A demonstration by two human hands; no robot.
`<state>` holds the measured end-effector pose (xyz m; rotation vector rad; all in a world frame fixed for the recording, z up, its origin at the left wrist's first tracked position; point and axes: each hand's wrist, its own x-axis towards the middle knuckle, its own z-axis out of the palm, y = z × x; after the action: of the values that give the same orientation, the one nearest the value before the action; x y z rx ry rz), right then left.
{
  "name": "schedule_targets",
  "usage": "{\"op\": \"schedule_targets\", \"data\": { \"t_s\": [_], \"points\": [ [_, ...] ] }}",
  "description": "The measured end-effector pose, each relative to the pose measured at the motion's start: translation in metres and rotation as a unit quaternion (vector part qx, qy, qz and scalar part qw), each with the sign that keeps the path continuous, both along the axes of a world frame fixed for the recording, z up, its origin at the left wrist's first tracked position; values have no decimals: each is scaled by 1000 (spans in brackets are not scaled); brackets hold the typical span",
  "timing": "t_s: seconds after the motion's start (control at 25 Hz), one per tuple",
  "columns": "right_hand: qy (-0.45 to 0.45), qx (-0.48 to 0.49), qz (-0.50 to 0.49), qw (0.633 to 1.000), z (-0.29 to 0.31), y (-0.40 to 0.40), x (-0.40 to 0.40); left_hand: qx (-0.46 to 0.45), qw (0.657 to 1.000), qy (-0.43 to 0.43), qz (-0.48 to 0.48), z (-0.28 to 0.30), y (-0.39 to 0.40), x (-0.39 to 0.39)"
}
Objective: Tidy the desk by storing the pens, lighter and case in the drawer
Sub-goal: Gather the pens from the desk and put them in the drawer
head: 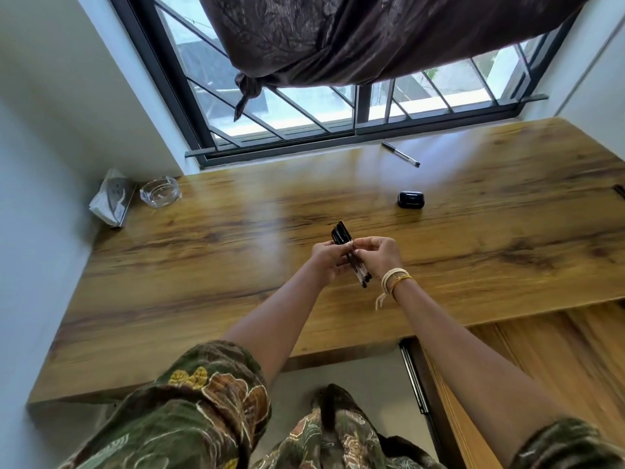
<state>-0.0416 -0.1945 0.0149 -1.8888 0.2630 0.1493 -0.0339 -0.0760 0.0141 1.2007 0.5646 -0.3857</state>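
Observation:
Both hands meet above the middle of the wooden desk (203, 265). My left hand (327, 260) and my right hand (377, 257) together grip a bundle of black-capped pens (343, 233), caps pointing away from me, clear barrels sticking out below the fingers. One more pen (400, 154) lies alone on the desk near the window. A small dark case (410, 199) sits on the desk to the right of my hands. The drawer (541, 367) stands pulled out below the desk edge at the right. No lighter is visible.
A glass ashtray (160, 191) and a tissue pack (111, 198) sit at the desk's far left corner by the wall. A barred window (304, 110) with a tied dark curtain (338, 38) runs along the back. The drawer's metal rail (414, 380) shows beside my right arm.

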Motion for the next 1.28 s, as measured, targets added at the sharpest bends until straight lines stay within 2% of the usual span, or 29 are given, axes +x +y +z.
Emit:
{"op": "schedule_targets", "data": {
  "t_s": [0.32,0.4,0.52,0.6,0.72,0.84,0.92,1.08,1.12,1.28],
  "points": [
    [-47,-104,50,992,12,33,80,-9,999,-23,23,5,42,76],
    [-72,-174,43,981,17,36,111,-10,999,-25,31,7,51,98],
    [-98,-296,41,949,18,27,163,-12,999,-28,32,9,61,130],
    [-81,-368,44,925,14,14,198,-12,999,-26,34,12,65,151],
    [-40,-433,37,900,3,-6,243,-13,999,-20,41,13,67,185],
    [-58,-512,22,857,-5,-17,275,5,999,-12,44,5,71,212],
    [-30,-558,10,829,-8,-21,291,24,999,-14,37,-6,72,222],
    [68,-575,-2,815,-13,-31,311,34,999,-21,37,-21,72,233],
    [61,-577,2,815,-16,-33,313,40,998,-23,39,-23,72,236],
    [-78,-564,3,822,-23,-30,302,67,997,-25,26,-25,70,235]
  ]
}}
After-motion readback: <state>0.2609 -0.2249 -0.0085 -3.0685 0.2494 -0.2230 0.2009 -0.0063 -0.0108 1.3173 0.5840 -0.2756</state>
